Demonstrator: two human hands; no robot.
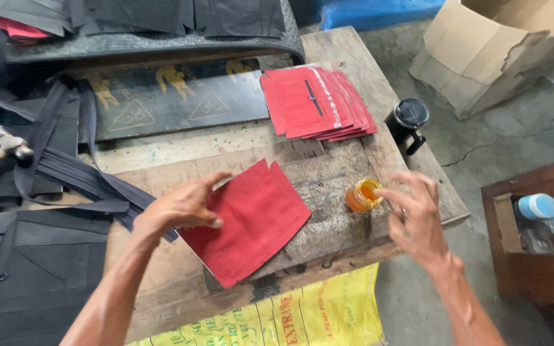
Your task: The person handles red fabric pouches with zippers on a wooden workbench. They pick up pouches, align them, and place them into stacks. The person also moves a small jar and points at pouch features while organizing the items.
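Rough wooden planks form the workbench [354, 154], which stands on a cracked concrete floor. On the bench, the left hand [181, 205] rests with spread, open fingers on the near-left edge of a red fabric piece [251, 221], pinning it flat rather than gripping it. That piece lies tilted on a darker board near the bench's front edge. The right hand [415, 211] reaches a small glass jar of amber glue [363, 194], which stands just right of the red piece; its fingertips touch the jar's right side, but whether they clasp it or dip into it cannot be told.

Behind the red piece, a fanned stack of red pieces [318, 102] lies near the bench's far corner, with a black lidded cup [408, 120] beside it at the right edge. Black webbing straps [59, 166] and a hammer [1, 150] lie to the left.

To do this step well, I judge the left palm should keep the fabric from sliding, while the right steadies the jar, which sits close to the bench edge and could tip.
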